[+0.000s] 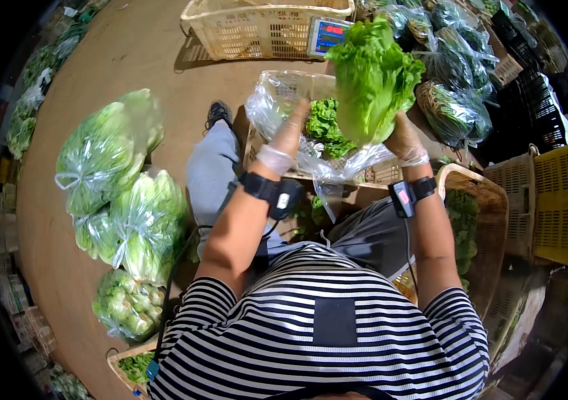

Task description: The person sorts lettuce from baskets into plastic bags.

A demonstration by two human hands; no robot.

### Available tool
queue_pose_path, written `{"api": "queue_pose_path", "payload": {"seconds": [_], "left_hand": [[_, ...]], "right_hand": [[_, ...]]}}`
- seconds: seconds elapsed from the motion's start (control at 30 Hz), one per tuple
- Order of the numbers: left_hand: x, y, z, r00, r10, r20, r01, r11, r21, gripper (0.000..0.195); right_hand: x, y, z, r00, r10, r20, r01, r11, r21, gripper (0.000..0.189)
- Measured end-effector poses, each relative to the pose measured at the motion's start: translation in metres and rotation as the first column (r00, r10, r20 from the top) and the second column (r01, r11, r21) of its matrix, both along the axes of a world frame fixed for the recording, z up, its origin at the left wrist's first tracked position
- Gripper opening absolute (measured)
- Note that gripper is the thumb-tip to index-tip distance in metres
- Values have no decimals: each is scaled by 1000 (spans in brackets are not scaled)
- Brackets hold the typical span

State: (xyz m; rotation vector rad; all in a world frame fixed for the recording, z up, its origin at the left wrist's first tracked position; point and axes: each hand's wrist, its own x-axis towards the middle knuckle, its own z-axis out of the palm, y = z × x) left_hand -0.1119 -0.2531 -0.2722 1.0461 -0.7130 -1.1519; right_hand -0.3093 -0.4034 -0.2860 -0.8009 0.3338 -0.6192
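A leafy green lettuce head (376, 82) is held up over the right part of a bag-lined plastic crate. My right hand (405, 137), in a thin clear glove, grips its lower right side; the fingers are partly hidden. To the left of the lettuce, and apart from it, my left hand (294, 127) is over the crate, also gloved. It is blurred and seen edge-on, so its finger spread is unclear. Inside the clear plastic bag (264, 107) lie more green lettuce leaves (326, 125). The bag's edge hangs over the near rim of the crate (381, 175).
Bagged lettuces (103, 155) are piled on the floor at left. A large plastic crate (249, 35) stands ahead beside a scale display (330, 36). Bagged greens (456, 112) and a yellow crate (562, 205) are at right. Near my right arm is a brown-rimmed bin (496, 220).
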Motion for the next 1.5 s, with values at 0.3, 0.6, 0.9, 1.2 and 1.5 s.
{"api": "queue_pose_path", "payload": {"seconds": [0.3, 0.6, 0.9, 1.2, 1.5], "left_hand": [[-61, -27, -117, 37, -553, 832, 363, 783, 504, 17], [-48, -29, -100, 111, -568, 816, 530, 728, 435, 17], [-57, -41, -72, 117, -582, 805, 579, 698, 421, 60], [-59, -54, -80, 119, -542, 832, 512, 752, 416, 51], [-63, -34, -32, 291, -466, 836, 407, 851, 332, 54]], "right_hand": [[24, -100, -92, 423, -2, -906, -648, 698, -304, 66], [4, -117, -177, 51, -332, -942, -912, 369, -179, 92], [-13, -65, -208, -133, -396, -909, -990, 103, 100, 69], [-57, 12, -5, 479, -598, -642, -239, 615, -751, 34], [-395, 220, -18, -356, -681, -640, -518, 714, -472, 33]]}}
